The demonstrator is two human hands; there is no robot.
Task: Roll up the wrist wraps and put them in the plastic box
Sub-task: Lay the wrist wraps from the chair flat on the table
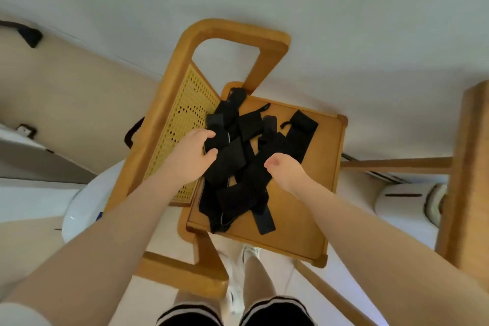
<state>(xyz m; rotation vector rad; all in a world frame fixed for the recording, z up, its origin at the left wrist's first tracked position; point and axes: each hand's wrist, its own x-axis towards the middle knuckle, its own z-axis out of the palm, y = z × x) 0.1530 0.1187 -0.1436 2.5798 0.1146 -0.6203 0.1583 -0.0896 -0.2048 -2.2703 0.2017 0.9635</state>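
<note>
1. Far left: dark object (30, 34) against the pale wall, too blurred to identify.
2. Lower left: white rounded object (79, 209) on the floor, partly hidden behind the left forearm.
3. Left of centre: wooden chair (299, 217) seen from above, its cane-weave backrest (182, 124) tilted away to the left of the seat.
4. Left hand (193, 159) at the left edge of the seat, fingers and thumb curled round a fold of black fabric at the edge of the pile, gripping it.
5. Centre: wrist wraps (238, 167), a tangled black heap on the chair seat, unrolled, strips crossing one another; one strip reaching toward the back corner of the seat by the backrest, another lying flat toward the front edge.
6. One long wrap end (304, 127) stretched out to the right rear of the heap, flat on the seat.
7. Right hand (285, 169) just right of the heap, over its right edge, fingers loosely curled; whether any fabric is pinched beneath, cannot tell.
8. Below the seat: bare legs (254, 280) and dark shorts with a pale stripe (275, 312).
9. Right: wooden furniture piece (465, 180) with a rail running toward the chair, and a white rounded appliance (404, 201) on the floor behind it.
</note>
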